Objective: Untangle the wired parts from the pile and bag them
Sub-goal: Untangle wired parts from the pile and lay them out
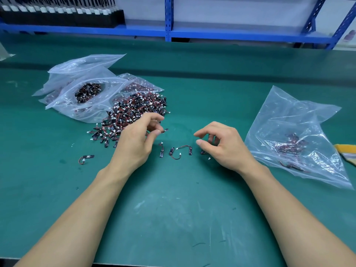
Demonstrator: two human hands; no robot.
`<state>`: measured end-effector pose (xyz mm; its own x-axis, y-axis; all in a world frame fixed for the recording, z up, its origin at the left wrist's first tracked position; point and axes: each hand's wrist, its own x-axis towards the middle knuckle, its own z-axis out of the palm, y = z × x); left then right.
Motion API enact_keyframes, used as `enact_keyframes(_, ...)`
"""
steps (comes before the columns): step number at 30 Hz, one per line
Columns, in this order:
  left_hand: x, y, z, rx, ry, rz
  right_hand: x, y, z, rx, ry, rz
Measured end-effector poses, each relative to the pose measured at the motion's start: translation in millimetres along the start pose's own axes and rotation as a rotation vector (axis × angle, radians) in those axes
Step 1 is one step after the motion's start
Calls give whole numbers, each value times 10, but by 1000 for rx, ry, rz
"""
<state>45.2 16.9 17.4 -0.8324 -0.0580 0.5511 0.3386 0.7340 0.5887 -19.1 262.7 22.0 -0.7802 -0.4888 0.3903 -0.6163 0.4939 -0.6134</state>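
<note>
- Head view: left hand (138, 137) curled at the edge of the tangled pile of small black red-wired parts (134, 106), thumb and finger pinching one black wired part (165, 130).
- Near the crumpled clear plastic bag (289, 132), right hand (221, 145) hung loosely curled, fingertips apart, empty.

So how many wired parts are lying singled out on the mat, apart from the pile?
5 wired parts: one alone on the left, three in a row at centre, one half-hidden at the row's right end. More may be hidden.
</note>
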Motion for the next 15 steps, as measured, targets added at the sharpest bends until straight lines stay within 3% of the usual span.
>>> enact_keyframes(4,-12,196,144,-181,-35,99,0,-133,87,88,3,-76)
enact_keyframes(8,-17,287,226,-332,-83,52,9,-166,95,75,39,-137)
enact_keyframes(13,-15,295,237,-383,-82,5,1,-171,25,73,-13,-113)
enact_keyframes(15,5,239,203,-360,-39,14,5,-134,-46,107,-42,-25)
